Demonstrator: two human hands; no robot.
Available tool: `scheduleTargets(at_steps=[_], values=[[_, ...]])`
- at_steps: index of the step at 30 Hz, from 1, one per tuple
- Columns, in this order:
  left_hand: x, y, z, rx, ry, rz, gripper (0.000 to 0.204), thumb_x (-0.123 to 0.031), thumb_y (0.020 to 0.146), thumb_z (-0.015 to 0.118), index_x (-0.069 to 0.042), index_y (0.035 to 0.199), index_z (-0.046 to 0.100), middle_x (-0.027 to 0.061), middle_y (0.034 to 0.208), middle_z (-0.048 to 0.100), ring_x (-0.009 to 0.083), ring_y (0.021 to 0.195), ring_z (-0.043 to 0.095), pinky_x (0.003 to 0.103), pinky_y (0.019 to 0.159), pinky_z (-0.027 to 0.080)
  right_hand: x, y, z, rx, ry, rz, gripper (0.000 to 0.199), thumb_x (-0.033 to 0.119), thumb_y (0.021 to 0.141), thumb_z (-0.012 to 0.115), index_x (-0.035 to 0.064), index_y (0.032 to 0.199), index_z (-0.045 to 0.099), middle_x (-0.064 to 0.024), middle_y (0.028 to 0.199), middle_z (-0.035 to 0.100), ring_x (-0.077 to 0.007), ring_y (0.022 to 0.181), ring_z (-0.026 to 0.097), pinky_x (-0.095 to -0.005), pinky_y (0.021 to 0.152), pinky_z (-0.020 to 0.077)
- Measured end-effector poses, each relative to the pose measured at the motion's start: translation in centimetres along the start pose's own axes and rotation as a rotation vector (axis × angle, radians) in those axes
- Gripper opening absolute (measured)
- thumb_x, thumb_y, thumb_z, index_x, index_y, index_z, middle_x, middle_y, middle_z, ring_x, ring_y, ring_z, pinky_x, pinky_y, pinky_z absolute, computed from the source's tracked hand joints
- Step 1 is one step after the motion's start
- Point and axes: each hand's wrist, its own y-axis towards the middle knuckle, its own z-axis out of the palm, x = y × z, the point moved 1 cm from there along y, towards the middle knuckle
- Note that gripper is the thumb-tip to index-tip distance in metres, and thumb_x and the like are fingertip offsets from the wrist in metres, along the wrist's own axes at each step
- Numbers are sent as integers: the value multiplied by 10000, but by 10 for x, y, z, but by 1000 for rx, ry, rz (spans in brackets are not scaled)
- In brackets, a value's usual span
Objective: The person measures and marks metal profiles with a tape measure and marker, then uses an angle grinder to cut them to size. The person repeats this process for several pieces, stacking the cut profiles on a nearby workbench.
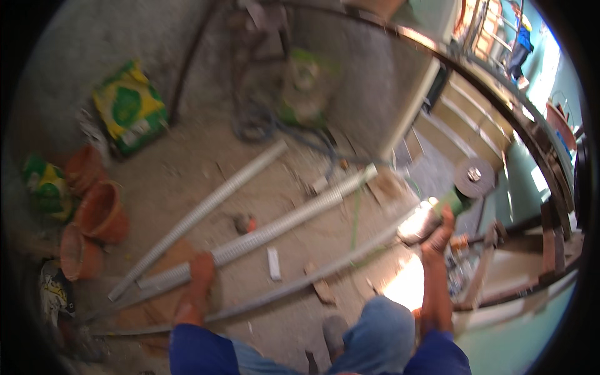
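My right hand (439, 236) is closed round the green body of an angle grinder (451, 201). Its grey round disc (474, 177) points away from me, up and clear of the metal. My left hand (202, 272) grips a long, pale ribbed metal channel (281, 222) that lies slantwise on the floor, near its lower left end. Nearer to me a long, smooth grey strip (325, 272) runs from the lower left toward the grinder. Beyond the held channel lies another ribbed length (206, 212). Blur hides the finer detail of my fingers.
Orange buckets (103, 212) and a yellow-green bag (130, 107) stand at the left. A small white piece (274, 264) lies between the lengths. At the right are stairs (459, 115), a curved dark metal rail (500, 94) and, farther off, another person (520, 47).
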Motion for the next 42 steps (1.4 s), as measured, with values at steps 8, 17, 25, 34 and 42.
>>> scheduleTargets(at_steps=[8, 17, 25, 34, 42], values=[[-5, -22, -5, 62, 9, 50, 239, -186, 940, 529, -124, 1123, 669, 91, 1159, 645, 275, 1115, 619, 470, 876, 521, 120, 116, 35, -300, -362, -699, 500, 226, 873, 738, 30, 1281, 527, -77, 1102, 625, -198, 899, 652, -355, 768, 566], [1, -38, -28, -27, 18, 22, 272, -211, 899, 585, -133, 1146, 667, 73, 1177, 630, 276, 1155, 587, 544, 955, 450, 257, 98, 48, -133, -867, -1345, 521, 54, 873, 741, -21, 1335, 511, -101, 1253, 597, -161, 1091, 582, -312, 964, 467], [9, -36, -23, 391, -113, 299, 387, -194, 750, 677, -60, 1111, 648, 202, 1152, 666, 378, 1092, 633, 466, 938, 509, 194, 53, 50, -183, -1248, -1058, 721, 231, 761, 853, -20, 1338, 501, -161, 1199, 615, -245, 1050, 608, -348, 934, 474], [-9, -60, -52, 209, -199, 245, 208, -118, 771, 648, -65, 969, 609, 202, 1016, 676, 389, 1005, 656, 484, 855, 530, 107, 38, 49, 46, -634, -613, 476, 96, 850, 764, -6, 1262, 547, -38, 1114, 619, -144, 970, 603, -286, 906, 482], [14, -56, -28, 201, -176, 257, 250, -113, 846, 631, -86, 1090, 675, 166, 1091, 688, 341, 1030, 663, 449, 865, 529, 177, 51, 78, -57, -1601, -1354, 730, 240, 732, 867, 42, 1344, 521, -193, 1173, 664, -316, 1030, 687, -400, 852, 563]])
